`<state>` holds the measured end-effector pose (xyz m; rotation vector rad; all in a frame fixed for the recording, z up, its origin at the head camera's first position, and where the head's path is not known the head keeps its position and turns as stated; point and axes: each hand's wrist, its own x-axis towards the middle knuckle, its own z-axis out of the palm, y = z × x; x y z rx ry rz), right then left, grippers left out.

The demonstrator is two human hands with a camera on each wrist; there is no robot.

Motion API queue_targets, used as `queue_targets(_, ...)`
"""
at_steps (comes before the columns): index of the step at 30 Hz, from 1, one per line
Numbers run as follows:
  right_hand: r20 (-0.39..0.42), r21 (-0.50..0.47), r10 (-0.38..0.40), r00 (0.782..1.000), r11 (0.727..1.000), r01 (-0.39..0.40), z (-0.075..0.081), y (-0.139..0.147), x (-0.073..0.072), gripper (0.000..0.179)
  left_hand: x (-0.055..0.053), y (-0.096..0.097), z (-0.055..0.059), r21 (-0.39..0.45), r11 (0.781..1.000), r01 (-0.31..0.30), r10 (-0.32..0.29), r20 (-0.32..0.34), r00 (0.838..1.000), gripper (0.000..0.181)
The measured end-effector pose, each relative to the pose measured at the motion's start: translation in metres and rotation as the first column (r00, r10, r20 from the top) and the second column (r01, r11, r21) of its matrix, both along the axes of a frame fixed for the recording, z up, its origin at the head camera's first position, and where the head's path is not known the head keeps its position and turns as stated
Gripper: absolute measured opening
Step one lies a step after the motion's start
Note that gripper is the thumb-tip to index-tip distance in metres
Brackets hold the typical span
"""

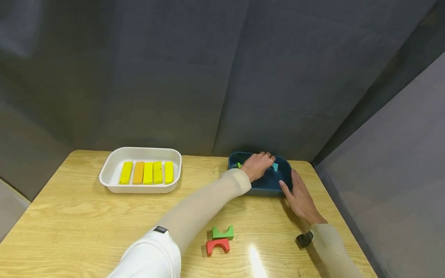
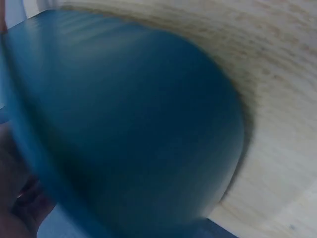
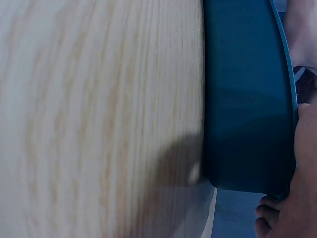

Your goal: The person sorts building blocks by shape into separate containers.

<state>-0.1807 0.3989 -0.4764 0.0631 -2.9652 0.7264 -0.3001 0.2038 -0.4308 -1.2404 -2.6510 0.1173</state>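
Note:
My left hand (image 1: 258, 166) reaches over the dark blue tray (image 1: 265, 191) with its fingers down inside. What its fingertips touch there is hidden. A bit of a green block (image 1: 239, 165) shows left of this hand, and a light blue block (image 1: 275, 167) to its right. At the tray's right end my right hand (image 1: 301, 197) holds the wall, thumb over the rim and fingers along the outside. The right wrist view shows the tray's side wall (image 3: 250, 99) with the thumb at the rim. The left wrist view is blurred and mostly filled by the tray (image 2: 148, 114).
A white tray (image 1: 139, 189) stands at the back left, with several yellow blocks (image 1: 148, 173) and an orange block (image 1: 138, 172) in a row. Nearer on the wooden table lie a green arch block (image 1: 223, 233) and a red arch block (image 1: 218, 245). Dark curtains hang behind.

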Motion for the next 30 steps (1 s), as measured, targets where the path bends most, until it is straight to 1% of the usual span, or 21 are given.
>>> queue_targets(2, -0.005, 0.0, 0.007, 1.0, 1.0, -0.007, 0.0, -0.001, -0.001, 0.088, -0.001, -0.001, -0.005, -0.006, 1.0, -0.009, 0.01, 0.007, 1.0, 0.044)
queue_targets(7, -0.014, -0.003, 0.012, 1.0, 1.0, -0.012, 0.001, -0.004, -0.003, 0.088, -0.003, -0.004, -0.015, -0.004, 1.0, -0.007, 0.007, -0.017, 1.0, 0.041)
queue_targets(13, -0.016, -0.003, 0.012, 1.0, 1.0, -0.012, 0.001, -0.005, -0.003, 0.089, -0.005, -0.005, -0.021, 0.01, 1.0, 0.008, -0.008, -0.008, 1.0, 0.039)
queue_targets(16, -0.017, -0.005, 0.014, 1.0, 1.0, -0.014, 0.001, -0.004, -0.004, 0.089, -0.007, -0.004, -0.021, 0.004, 1.0, 0.005, -0.005, 0.002, 1.0, 0.038)
queue_targets(21, -0.014, -0.006, 0.007, 1.0, 1.0, -0.007, 0.003, -0.002, -0.001, 0.088, -0.007, 0.001, -0.02, 0.003, 1.0, 0.012, -0.012, 0.007, 1.0, 0.034)
queue_targets(30, -0.013, -0.003, 0.005, 1.0, 1.0, -0.005, 0.003, 0.005, 0.002, 0.088, -0.003, 0.008, -0.012, -0.001, 1.0, 0.022, -0.022, 0.013, 1.0, 0.037)
